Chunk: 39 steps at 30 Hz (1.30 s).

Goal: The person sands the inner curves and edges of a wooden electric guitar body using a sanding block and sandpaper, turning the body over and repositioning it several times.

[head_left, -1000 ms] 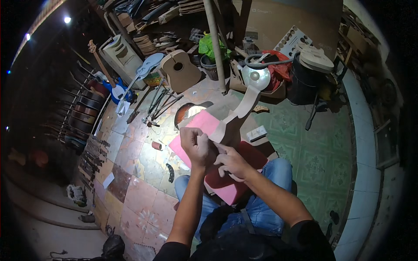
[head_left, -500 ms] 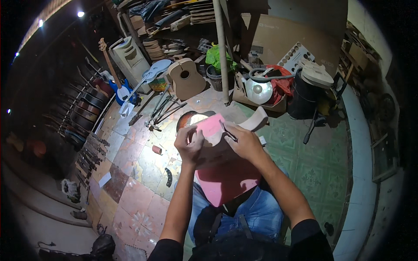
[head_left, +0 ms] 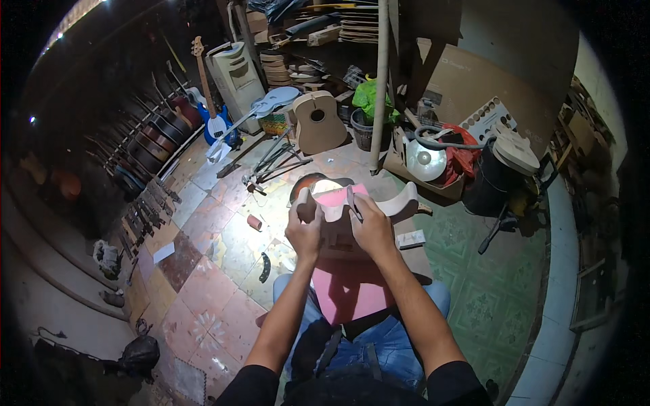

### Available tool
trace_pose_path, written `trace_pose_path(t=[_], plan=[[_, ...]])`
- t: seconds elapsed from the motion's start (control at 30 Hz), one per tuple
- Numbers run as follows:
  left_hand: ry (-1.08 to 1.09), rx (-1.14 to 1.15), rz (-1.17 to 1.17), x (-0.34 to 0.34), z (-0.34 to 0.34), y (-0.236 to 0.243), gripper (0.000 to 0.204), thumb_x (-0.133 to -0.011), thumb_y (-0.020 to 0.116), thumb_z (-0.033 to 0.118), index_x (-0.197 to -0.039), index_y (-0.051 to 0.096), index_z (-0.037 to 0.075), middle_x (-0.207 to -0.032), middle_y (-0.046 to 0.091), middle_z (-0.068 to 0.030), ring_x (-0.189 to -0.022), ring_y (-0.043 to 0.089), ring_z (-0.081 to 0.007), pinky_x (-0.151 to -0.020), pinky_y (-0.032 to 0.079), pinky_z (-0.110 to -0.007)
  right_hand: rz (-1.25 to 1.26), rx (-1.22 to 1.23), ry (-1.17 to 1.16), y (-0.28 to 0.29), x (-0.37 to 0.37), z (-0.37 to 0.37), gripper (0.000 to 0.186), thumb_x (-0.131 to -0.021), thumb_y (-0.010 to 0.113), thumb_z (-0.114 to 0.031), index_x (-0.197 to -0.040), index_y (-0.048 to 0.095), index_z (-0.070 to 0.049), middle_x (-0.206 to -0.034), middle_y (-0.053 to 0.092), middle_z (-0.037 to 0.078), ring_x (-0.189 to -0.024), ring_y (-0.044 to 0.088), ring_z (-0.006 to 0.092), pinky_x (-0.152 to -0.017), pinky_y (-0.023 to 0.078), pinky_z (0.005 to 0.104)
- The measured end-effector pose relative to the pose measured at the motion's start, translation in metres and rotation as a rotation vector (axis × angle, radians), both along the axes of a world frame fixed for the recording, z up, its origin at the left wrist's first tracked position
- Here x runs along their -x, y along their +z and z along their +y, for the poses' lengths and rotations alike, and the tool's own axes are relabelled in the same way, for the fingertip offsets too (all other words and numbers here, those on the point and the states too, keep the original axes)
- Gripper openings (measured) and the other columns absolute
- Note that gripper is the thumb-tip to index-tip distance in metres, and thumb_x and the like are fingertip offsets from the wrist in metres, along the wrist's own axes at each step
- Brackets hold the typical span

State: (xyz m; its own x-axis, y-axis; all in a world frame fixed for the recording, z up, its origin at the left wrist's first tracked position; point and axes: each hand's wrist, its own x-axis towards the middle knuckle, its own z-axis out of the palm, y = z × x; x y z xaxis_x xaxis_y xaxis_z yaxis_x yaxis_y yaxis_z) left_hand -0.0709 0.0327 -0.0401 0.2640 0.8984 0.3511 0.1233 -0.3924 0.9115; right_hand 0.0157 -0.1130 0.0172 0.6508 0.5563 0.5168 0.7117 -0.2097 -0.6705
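An unfinished wooden electric guitar body (head_left: 398, 206) stands tilted over my lap, its two curved horns pointing away from me. My left hand (head_left: 305, 233) is closed around the left horn. In my right hand (head_left: 372, 231) is a slim dark tool (head_left: 353, 203), pinched against the cutaway edge between the horns; its exact kind is unclear. Pink sheeting (head_left: 347, 291) lies across my thighs below the body, and more pink shows beyond the cutaway. A sunburst guitar body (head_left: 308, 181) lies just past my hands, partly hidden.
A pale block (head_left: 410, 239) is right of the body. On the tiled floor lie a reddish cylinder (head_left: 254, 222), a dark curved piece (head_left: 265, 267) and metal stands (head_left: 281, 162). An acoustic guitar body (head_left: 316, 122), a pole (head_left: 380, 101) and a black bin (head_left: 491, 179) stand farther back.
My view has shifted, so the room appears farther right. The guitar body is tipped differently, with its left horn now showing above my left hand. The tool stays at the cutaway.
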Motion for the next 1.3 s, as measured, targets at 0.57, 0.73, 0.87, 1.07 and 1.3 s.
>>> trace_pose_path(t=[0.57, 0.73, 0.87, 1.07, 1.3], plan=[[-0.337, 0.135, -0.042, 0.008, 0.01, -0.024, 0.065, -0.075, 0.087, 0.023, -0.128, 0.057, -0.001, -0.11, 0.071, -0.016, -0.1, 0.069, -0.026, -0.089, 0.055, -0.036, 0.014, -0.03, 0.036, -0.006, -0.011, -0.005, 0.037, -0.091, 0.064, -0.012, -0.127, 0.06, -0.002, -0.127, 0.062, 0.019, -0.115, 0.061, 0.0402, -0.096, 0.05, 0.0437], [-0.421, -0.06, -0.006, 0.01, 0.033, -0.003, 0.05, -0.08, 0.08, 0.017, -0.122, 0.059, 0.0, -0.103, 0.071, -0.013, -0.098, 0.07, -0.0212, -0.086, 0.056, -0.035, 0.016, -0.071, 0.088, -0.009, -0.024, -0.019, 0.04, -0.09, 0.061, -0.009, -0.13, 0.059, -0.003, -0.127, 0.062, 0.018, -0.114, 0.061, 0.0408, -0.098, 0.05, 0.0454], [-0.617, -0.006, -0.094, 0.004, 0.005, 0.033, 0.031, -0.086, 0.072, 0.024, -0.106, 0.061, 0.002, -0.089, 0.063, -0.0067, -0.082, 0.06, -0.0146, -0.077, 0.049, -0.028, -0.128, 0.017, 0.094, 0.001, -0.024, -0.029, 0.052, -0.084, 0.056, -0.003, -0.136, 0.057, -0.006, -0.129, 0.062, 0.019, -0.107, 0.064, 0.04, -0.087, 0.055, 0.0454], [-0.477, 0.061, -0.311, -0.023, -0.033, 0.032, 0.035, -0.098, 0.06, 0.036, -0.098, 0.06, 0.002, -0.072, 0.057, -0.0035, -0.066, 0.054, -0.012, -0.062, 0.045, -0.029, -0.274, 0.217, 0.036, -0.094, 0.006, -0.032, 0.07, -0.077, 0.056, 0.003, -0.146, 0.05, -0.008, -0.124, 0.066, 0.016, -0.074, 0.063, 0.0328, -0.067, 0.056, 0.0447], [-0.404, -0.074, -0.16, -0.019, -0.019, 0.023, 0.036, -0.098, 0.061, 0.035, -0.101, 0.055, -0.001, -0.086, 0.057, -0.0093, -0.076, 0.054, -0.0182, -0.071, 0.046, -0.033, 0.372, 0.009, 0.1, -0.063, 0.016, -0.021, 0.06, -0.079, 0.051, 0.004, -0.138, 0.057, -0.002, -0.106, 0.069, 0.019, -0.073, 0.061, 0.0271, -0.072, 0.053, 0.0395]])
